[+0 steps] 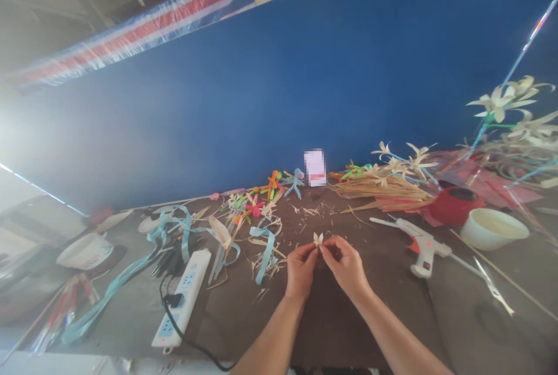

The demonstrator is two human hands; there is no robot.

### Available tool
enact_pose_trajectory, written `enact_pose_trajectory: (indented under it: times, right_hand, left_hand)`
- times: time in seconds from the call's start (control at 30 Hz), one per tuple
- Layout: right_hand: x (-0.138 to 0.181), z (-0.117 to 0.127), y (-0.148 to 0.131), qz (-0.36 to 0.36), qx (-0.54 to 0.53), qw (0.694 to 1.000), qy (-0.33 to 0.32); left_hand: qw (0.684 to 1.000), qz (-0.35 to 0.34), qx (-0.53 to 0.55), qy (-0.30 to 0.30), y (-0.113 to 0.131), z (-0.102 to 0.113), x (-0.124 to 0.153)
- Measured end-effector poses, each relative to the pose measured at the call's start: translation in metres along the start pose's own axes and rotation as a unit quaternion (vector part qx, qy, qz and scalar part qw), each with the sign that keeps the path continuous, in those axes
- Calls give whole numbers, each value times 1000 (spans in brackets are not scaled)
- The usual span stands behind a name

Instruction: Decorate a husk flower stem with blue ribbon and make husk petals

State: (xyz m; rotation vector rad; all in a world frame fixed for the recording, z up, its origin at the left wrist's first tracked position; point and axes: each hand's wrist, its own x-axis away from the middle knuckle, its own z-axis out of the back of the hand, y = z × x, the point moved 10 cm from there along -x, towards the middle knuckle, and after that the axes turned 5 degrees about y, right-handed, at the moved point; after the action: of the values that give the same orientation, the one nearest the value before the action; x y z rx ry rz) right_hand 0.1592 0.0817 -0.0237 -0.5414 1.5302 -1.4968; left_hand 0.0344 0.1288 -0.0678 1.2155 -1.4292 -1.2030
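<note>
Over the front middle of the dark table, my left hand [301,267] and my right hand [346,264] meet at the fingertips. Both are closed in a pinch on a small pale flower piece [318,239], whose two pointed petals stick up between the fingers. Its lower part is hidden by my fingertips. Off to the right of my right hand lies a white hot glue gun [425,244] with an orange trigger. A light blue ribbon strip [265,256] curls on the table left of my left hand, among pale scraps.
A white power strip [185,299] with a black plug lies at left. Small scissors [494,288] and a white bowl [494,229] are at right. Dried strips [383,189] and pale finished flowers [499,102] stand back right. Bright pipe-cleaner figures [273,183] sit by the blue wall [279,102].
</note>
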Motion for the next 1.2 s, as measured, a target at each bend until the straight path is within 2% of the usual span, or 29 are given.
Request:
enact_pose_trajectory:
  times: [0.23, 0.5, 0.87, 1.0, 1.2]
  right_hand:
    - [-1, -2, -11, 42, 5, 999, -18]
    - [-1, -2, -11, 42, -2, 999, -18]
    - [0, -8, 1, -1, -22, 999, -33]
    - [0, -12, 0, 20, -8, 999, -47]
    - [0, -13, -4, 37, 12, 998, -46]
  left_hand:
    - [1000, 2, -12, -18, 1, -3, 1]
    - [1000, 5, -22, -19, 2, -3, 1]
    - [1000, 20, 15, 18, 2, 4, 0]
    - [998, 23, 52, 34, 3, 9, -1]
    - [998, 29, 37, 43, 2, 12, -3]
